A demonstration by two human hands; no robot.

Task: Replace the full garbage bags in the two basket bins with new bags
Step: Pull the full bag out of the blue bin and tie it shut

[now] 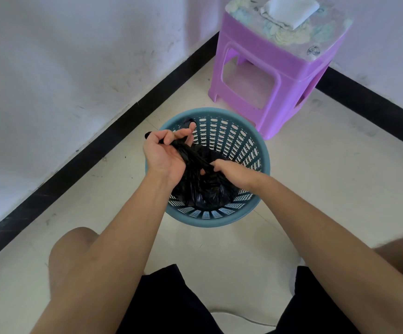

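- Blue basket bin (251, 143) on pale tiled floor (328, 189), near room corner, perforated wall visible inside.
- Black garbage bag (202, 189) seated in bin, upper part gathered into a twisted neck rising toward the left.
- Left hand (166, 155) closed around twisted neck above bin rim, palm facing up, thumb extended over far side.
- Right hand (234, 172) gripping bag lower down, just beside neck base, knuckles up.
- Purple plastic stool (275, 78) behind bin, close to rim, not clearly touching.
- Folded white cloth (292, 10) lying on stool top.
- Black skirting (113, 131) along both walls.
- 2 bare knees and dark shorts (171, 297) at lower frame edge.
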